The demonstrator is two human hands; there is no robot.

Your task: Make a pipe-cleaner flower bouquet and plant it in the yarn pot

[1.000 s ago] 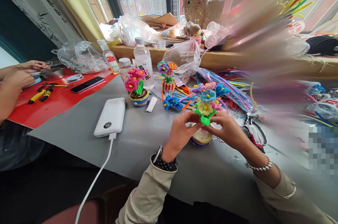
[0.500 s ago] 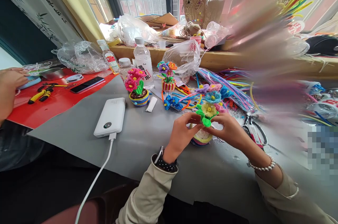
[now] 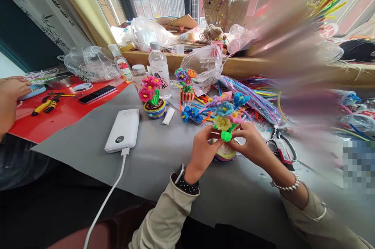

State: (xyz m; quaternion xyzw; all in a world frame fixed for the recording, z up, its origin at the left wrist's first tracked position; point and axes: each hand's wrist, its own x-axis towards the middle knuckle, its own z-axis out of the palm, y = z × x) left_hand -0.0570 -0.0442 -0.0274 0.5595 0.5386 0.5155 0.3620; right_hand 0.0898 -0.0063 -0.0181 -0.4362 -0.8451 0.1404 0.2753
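Note:
A bouquet of pipe-cleaner flowers point(image 3: 225, 109) in blue, pink, purple and yellow rises between my hands, with bright green leaves at its base. My left hand point(image 3: 204, 151) pinches it low on the left side. On the right, my right hand point(image 3: 251, 142) has its fingers closed at the leaves and stems. Just below my fingers stands a small round pot point(image 3: 223, 155) with a striped wrapped rim and a pale filling. The stems' lower ends are hidden behind my fingers, so I cannot tell whether they touch the filling.
Finished flower pots point(image 3: 154, 109) stand beside water bottles point(image 3: 159, 70). A white power bank point(image 3: 122, 131) with a cable lies left. Scissors point(image 3: 283, 145) lie to the right, near bundled pipe cleaners point(image 3: 252, 98). At far left, another person's hand point(image 3: 11, 92) is near pliers point(image 3: 47, 104).
The bouquet has turned and shifted slightly left, its blue flowers now standing higher and more upright. Both hands have stayed close around its base above the pot.

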